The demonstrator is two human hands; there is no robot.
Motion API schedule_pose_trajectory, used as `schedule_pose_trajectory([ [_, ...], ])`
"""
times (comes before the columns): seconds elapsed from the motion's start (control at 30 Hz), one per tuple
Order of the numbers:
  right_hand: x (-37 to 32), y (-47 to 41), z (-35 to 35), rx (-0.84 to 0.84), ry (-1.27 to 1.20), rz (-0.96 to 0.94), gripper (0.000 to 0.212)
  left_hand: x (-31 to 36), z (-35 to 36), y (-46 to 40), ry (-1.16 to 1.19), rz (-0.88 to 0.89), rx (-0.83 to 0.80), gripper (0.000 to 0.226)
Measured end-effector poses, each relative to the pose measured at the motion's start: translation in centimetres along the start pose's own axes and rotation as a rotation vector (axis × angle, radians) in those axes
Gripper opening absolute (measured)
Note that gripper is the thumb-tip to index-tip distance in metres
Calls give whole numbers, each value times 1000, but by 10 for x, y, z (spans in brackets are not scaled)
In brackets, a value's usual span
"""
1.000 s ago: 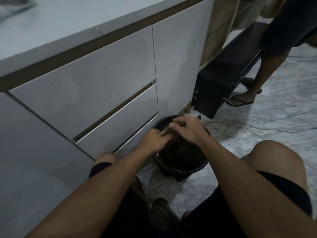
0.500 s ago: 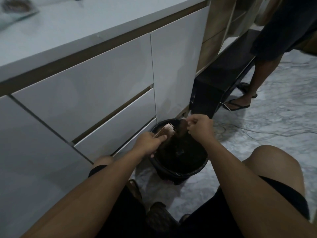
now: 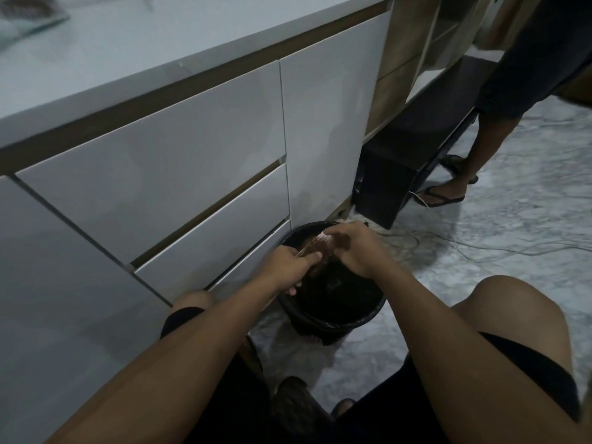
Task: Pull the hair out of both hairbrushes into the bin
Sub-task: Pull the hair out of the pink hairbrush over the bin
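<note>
A black bin [image 3: 333,320] stands on the floor against the white cabinet. My left hand [image 3: 288,267] grips the handle of a pale hairbrush [image 3: 315,245] and holds it over the bin's opening. My right hand [image 3: 355,248] is curled over the brush head, fingers pinched on the bristles; whether it holds hair I cannot tell. Far up on the countertop at the top left lies a blurred dark object [image 3: 28,9], possibly a second brush.
White drawers and a door [image 3: 323,136] rise just left of the bin. A dark low bench [image 3: 416,149] stands behind it. Another person's leg and sandalled foot [image 3: 445,193] are at the right. Cables [image 3: 480,248] trail across the marble floor. My knees flank the bin.
My right hand, which had pulled away to the right of the brush head, has come back down onto the bristles. My left hand keeps the brush over the bin.
</note>
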State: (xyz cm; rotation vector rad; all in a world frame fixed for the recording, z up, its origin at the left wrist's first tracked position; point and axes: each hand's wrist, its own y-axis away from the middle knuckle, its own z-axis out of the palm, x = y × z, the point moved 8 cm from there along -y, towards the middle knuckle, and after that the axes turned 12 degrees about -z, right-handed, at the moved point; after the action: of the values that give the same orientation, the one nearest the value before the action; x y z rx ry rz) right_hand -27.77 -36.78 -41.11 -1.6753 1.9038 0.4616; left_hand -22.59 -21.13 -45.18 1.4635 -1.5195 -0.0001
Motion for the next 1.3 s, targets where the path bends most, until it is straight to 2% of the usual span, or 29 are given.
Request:
schedule_pose_trajectory([
  [0.07,4,2,-8,70,14,73,27,-1,-1,-2,-3,-1,1,44],
  [0.17,19,7,-22,208,-38,250,24,-4,-5,-5,21,-9,23,45],
  [0.27,28,12,-31,265,-55,353,22,-7,-12,-7,33,-16,64,41],
  [0.37,33,15,-32,271,-61,414,25,-9,-17,-7,52,-20,92,41],
  [0.6,51,20,-7,130,-73,582,26,-7,-18,-8,96,-43,78,28],
  [0.73,52,20,2,49,-65,556,31,-7,-19,-10,134,-46,79,30],
  [0.9,35,9,9,-7,-113,401,54,0,-13,-11,148,-11,24,27],
  [1.13,11,0,-2,127,-147,189,36,10,-3,-15,112,61,-10,17],
  [1.3,10,0,-1,164,-224,174,32,18,-1,-12,94,142,26,13],
])
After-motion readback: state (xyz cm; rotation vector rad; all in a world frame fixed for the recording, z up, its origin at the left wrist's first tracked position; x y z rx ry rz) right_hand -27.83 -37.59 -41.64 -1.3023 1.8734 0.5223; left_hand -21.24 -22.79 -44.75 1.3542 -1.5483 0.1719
